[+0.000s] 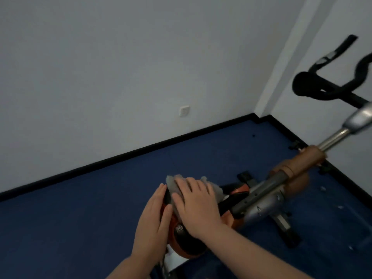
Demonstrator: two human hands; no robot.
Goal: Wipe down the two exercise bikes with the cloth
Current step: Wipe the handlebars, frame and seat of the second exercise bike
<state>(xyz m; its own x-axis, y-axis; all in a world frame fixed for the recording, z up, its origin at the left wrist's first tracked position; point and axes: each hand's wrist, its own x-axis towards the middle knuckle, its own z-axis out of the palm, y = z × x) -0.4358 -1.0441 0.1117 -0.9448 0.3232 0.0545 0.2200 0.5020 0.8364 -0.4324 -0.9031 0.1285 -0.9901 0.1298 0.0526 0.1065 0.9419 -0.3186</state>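
No brand, label or writing could be read anywhere in the head view; the pale patches on the black handlebars (330, 85) were too blurred to make out. The exercise bike (267, 200) stood on a dark blue floor (80, 218), with its orange and black saddle (187, 246) nearest the camera and its silver and orange frame running up to the right toward the handlebars. On the saddle's nose lay the grey cloth (173, 185), crumpled, with the right hand (196, 206) spread flat on top of it, fingers straight and pressing it down. The left hand (155, 218) lay against the left side of the saddle, fingers straight and together, touching the saddle's edge just beside the cloth and gripping nothing. Behind the bike, a black skirting board (120, 156) ran along the foot of a plain pale wall (120, 57), and a white wall socket (184, 111) sat low on that wall, up and to the left of the saddle. To the right of the saddle, beyond the frame, the walls met in a corner near the handlebars. The light in the room was dim.
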